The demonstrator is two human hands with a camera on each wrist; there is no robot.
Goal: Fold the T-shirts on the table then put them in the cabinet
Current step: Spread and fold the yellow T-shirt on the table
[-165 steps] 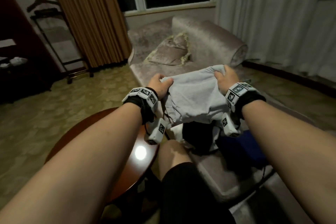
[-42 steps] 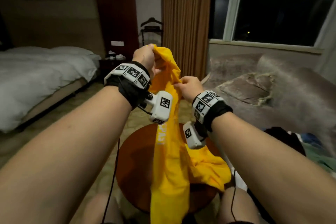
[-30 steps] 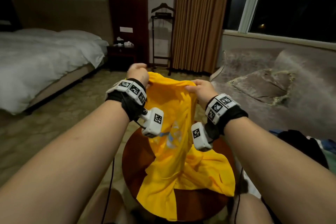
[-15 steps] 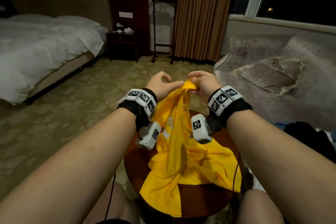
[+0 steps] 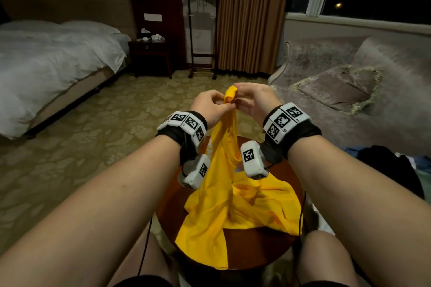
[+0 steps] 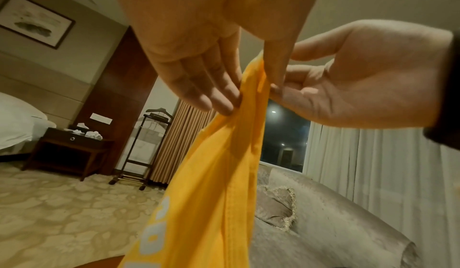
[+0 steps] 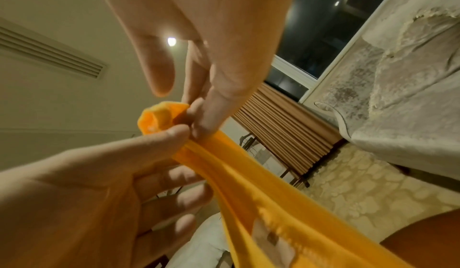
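A yellow T-shirt hangs bunched from both hands, its lower half heaped on the round wooden table. My left hand pinches the gathered top edge from the left. My right hand pinches the same edge from the right, almost touching the left. A small fold of cloth sticks up between the fingertips. The left wrist view shows the left fingers against the T-shirt. In the right wrist view, the right fingers nip the rolled edge of the T-shirt.
A dark garment and other clothes lie on the grey sofa at my right, near a cushion. A bed stands at left, with a nightstand and valet stand beyond. My knees flank the table.
A second ago my hands held the shirt spread apart. They have since come together at one bunched edge and the shirt hangs narrower. Earlier still, I held a grey shirt over the sofa.
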